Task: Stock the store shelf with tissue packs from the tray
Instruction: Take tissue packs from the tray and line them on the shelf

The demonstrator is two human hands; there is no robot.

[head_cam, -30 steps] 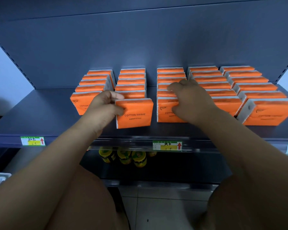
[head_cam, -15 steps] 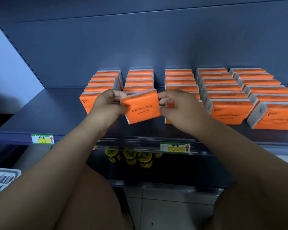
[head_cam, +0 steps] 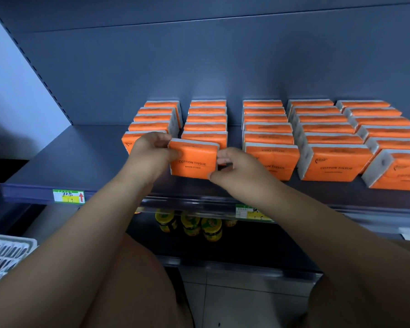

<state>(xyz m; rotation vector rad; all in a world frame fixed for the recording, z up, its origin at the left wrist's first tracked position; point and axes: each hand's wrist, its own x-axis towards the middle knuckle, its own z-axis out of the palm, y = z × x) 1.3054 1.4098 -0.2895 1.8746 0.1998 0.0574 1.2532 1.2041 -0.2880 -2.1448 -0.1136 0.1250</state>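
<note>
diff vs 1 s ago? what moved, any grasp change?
The right hand left the third row's front pack, moved left and took hold of the right edge of the tissue pack held by the left hand. That pack was tilted half a second ago and is level again at the front of the second row. Unchanged: the left hand's grip and the other rows on the shelf.

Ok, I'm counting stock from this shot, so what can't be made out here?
All head view.
Leftmost row's front pack: mostly behind the left hand.
Held tissue pack: right edge covered by the right hand.
Rightmost row: cut by the right frame edge.
White tray: cut by the left edge.
Price tag: print too small.
</note>
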